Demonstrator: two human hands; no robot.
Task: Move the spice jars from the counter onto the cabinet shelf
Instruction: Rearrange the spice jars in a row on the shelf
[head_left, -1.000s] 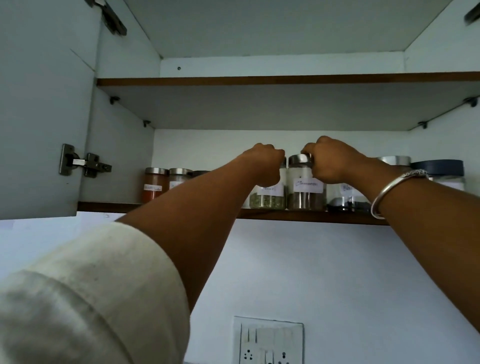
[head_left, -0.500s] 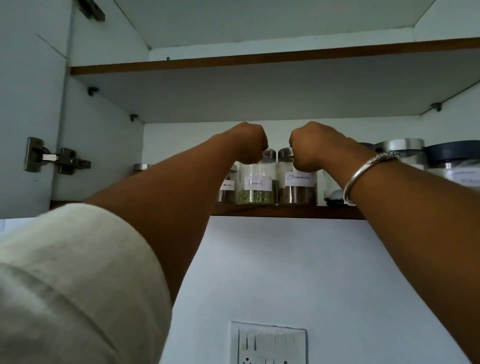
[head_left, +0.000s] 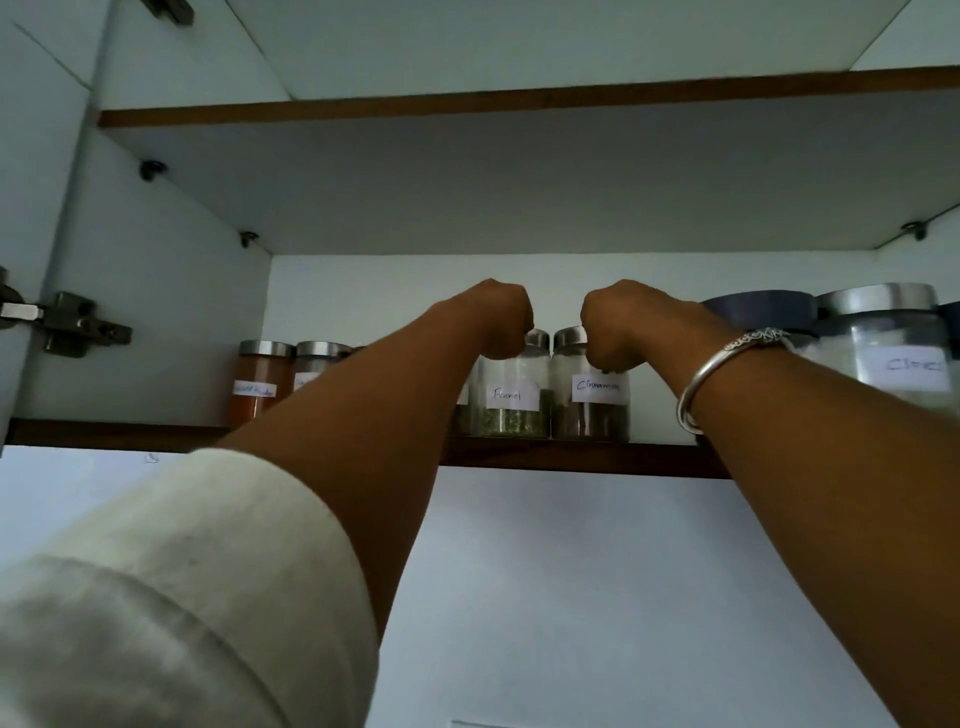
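Two glass spice jars with steel lids stand side by side on the lower cabinet shelf (head_left: 571, 458). One is labelled Fennel (head_left: 514, 413) and holds green seeds. The other is labelled Cinnamon (head_left: 592, 418) and holds brown pieces. My left hand (head_left: 501, 319) is closed over the top left of the Fennel jar, hiding most of its lid. My right hand (head_left: 618, 330) is closed over the top right of the Cinnamon jar. Both jars rest upright on the shelf board.
A jar of red powder (head_left: 257, 387) and another jar (head_left: 317, 358) stand further left, partly behind my left arm. A large steel-lidded jar (head_left: 891, 358) and a dark-lidded container (head_left: 758, 306) stand at the right. The upper shelf (head_left: 519, 98) is overhead. The open door's hinge (head_left: 78, 325) is at the left.
My fists have tightened into compact shapes over the jar tops, exposing more of both lids. The view has shifted so the red jar at the left shows again.
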